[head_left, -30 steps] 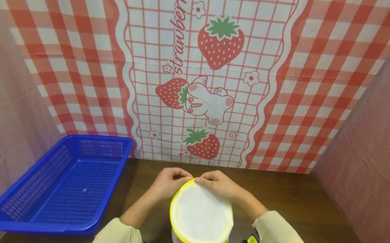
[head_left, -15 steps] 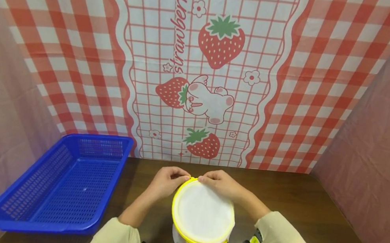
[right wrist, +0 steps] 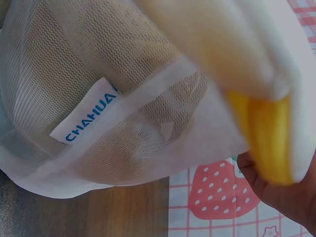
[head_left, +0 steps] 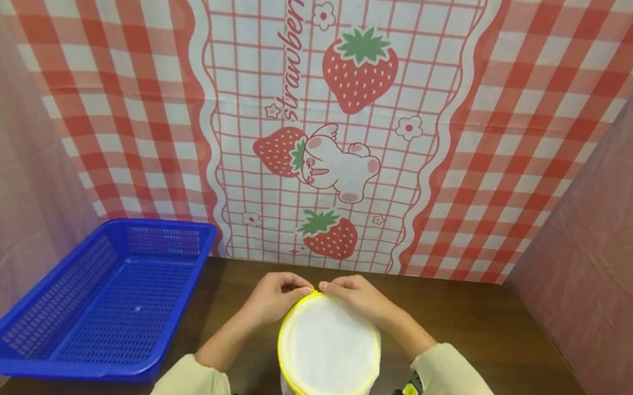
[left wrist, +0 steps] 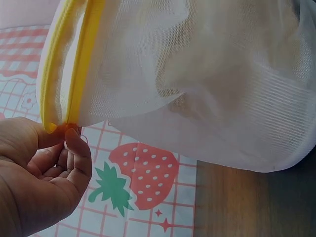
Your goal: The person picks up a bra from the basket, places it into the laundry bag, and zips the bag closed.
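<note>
A round white mesh laundry bag (head_left: 329, 350) with yellow zipper trim stands on the table, its flat lid tilted toward me. At the lid's far edge, my left hand (head_left: 271, 299) pinches the end of the yellow zipper (left wrist: 81, 64) between thumb and finger. Just right of it, my right hand (head_left: 360, 300) grips the same rim, thumb on top of the lid and the other fingers behind it. The right wrist view shows a label (right wrist: 86, 112) reading CHAHUA on the bag's side. Beige folds show through the mesh (left wrist: 217, 64).
On the left of the brown wooden table (head_left: 449, 366) lies a blue plastic basket (head_left: 180, 302) with nothing in it. A strawberry-patterned checked cloth (head_left: 350, 156) hangs behind, and pink curtains (head_left: 610, 209) close off both sides.
My right fingers have slid slightly away from the left fingertips along the rim, leaving a small gap. The bag has shifted a little; the left hand is nearly still.
</note>
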`<move>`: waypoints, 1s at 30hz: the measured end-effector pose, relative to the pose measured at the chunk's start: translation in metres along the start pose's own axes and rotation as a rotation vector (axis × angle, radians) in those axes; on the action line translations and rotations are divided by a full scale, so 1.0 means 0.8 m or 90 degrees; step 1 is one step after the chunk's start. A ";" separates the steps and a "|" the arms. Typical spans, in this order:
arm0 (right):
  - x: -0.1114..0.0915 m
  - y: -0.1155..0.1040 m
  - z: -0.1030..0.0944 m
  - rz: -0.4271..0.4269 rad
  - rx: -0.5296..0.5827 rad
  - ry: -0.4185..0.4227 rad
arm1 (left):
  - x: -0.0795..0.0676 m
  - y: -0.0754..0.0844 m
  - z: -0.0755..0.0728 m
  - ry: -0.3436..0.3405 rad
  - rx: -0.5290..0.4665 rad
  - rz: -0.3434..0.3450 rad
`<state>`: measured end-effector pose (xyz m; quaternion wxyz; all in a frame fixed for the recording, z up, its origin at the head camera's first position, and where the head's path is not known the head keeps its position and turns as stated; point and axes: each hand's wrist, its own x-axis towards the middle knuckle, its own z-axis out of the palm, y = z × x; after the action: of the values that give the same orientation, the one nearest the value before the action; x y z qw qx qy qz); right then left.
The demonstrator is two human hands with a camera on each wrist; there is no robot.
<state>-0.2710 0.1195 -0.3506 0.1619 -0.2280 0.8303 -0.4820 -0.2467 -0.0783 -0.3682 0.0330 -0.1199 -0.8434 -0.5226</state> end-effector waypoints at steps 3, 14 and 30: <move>0.002 0.000 0.001 -0.021 -0.023 0.000 | 0.001 0.002 0.000 -0.004 0.000 0.002; 0.001 0.004 0.002 -0.040 -0.050 -0.023 | 0.001 0.005 0.000 -0.004 -0.003 0.002; 0.000 0.008 0.002 -0.033 -0.051 0.002 | -0.001 0.005 0.001 -0.003 -0.007 -0.003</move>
<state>-0.2715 0.1212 -0.3570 0.1390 -0.2548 0.8431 -0.4527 -0.2453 -0.0763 -0.3654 0.0296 -0.1194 -0.8410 -0.5268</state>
